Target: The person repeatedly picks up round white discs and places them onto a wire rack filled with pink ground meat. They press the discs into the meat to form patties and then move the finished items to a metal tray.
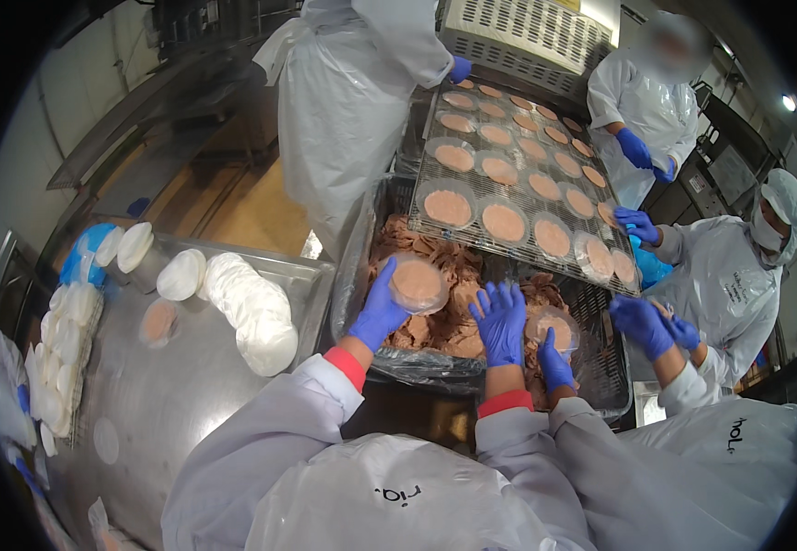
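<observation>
My left hand, in a blue glove, is closed on the edge of a round pink meat patty that lies on a thin pale disc. It holds the patty above a lined crate heaped with ground meat. To the right, my right hand is raised over the same crate, its fingers spread and nothing in it. Just beyond the crate, a wire mesh conveyor carries rows of patties on discs.
Right beside me, a co-worker's gloved hand holds another patty. Other people in white stand around the conveyor. On the left, a steel table bears stacked white discs, a lone patty and a rack of discs.
</observation>
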`<state>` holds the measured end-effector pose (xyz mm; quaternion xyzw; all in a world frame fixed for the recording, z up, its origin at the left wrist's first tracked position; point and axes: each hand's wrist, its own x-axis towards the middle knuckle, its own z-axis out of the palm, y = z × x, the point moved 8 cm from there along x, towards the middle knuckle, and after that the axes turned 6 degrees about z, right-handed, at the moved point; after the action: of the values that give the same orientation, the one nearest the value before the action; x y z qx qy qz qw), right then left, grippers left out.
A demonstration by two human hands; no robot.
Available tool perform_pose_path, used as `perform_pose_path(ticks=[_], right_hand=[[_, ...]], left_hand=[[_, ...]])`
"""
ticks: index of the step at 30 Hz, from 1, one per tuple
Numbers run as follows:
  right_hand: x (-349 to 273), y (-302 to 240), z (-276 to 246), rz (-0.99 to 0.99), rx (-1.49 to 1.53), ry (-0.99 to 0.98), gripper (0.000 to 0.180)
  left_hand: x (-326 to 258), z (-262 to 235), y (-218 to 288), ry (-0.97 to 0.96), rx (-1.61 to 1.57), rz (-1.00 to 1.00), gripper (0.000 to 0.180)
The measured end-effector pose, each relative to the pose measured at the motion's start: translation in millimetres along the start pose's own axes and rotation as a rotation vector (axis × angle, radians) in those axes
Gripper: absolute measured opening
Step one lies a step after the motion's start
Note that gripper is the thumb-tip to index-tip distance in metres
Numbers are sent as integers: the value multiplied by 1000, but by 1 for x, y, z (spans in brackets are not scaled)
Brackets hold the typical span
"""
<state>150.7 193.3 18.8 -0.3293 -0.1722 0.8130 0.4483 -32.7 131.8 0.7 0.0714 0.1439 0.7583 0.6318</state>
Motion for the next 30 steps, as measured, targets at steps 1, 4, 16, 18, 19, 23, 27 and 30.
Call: perform_pose_path(ticks=[1, 4, 16, 18, 19, 23, 27, 30], right_hand=[[8, 14, -15, 89, 47, 47, 67], [27, 24, -36, 122, 268, 134, 74], [65, -53, 33, -132, 92, -228, 43], [38, -45, 79, -121, -2, -298, 41], [22, -33, 93, -136, -3, -314, 40], [-14, 94, 123, 41, -152, -360, 36], [-48, 263, 97, 613, -224, -349, 41], [-107, 298, 135, 807, -311, -381, 46]], left_hand=[[4, -9, -3, -17, -51, -38, 54], [16, -8, -7, 35, -12, -32, 59], [51, 19, -17, 106, 222, 217, 35], [-25, 51, 30, 121, 109, 222, 40], [-48, 45, 55, 104, 105, 308, 40], [-169, -13, 136, 103, -40, 472, 40], [-346, -179, 216, 548, -268, 928, 35], [-516, -229, 264, 879, -146, 1543, 33]])
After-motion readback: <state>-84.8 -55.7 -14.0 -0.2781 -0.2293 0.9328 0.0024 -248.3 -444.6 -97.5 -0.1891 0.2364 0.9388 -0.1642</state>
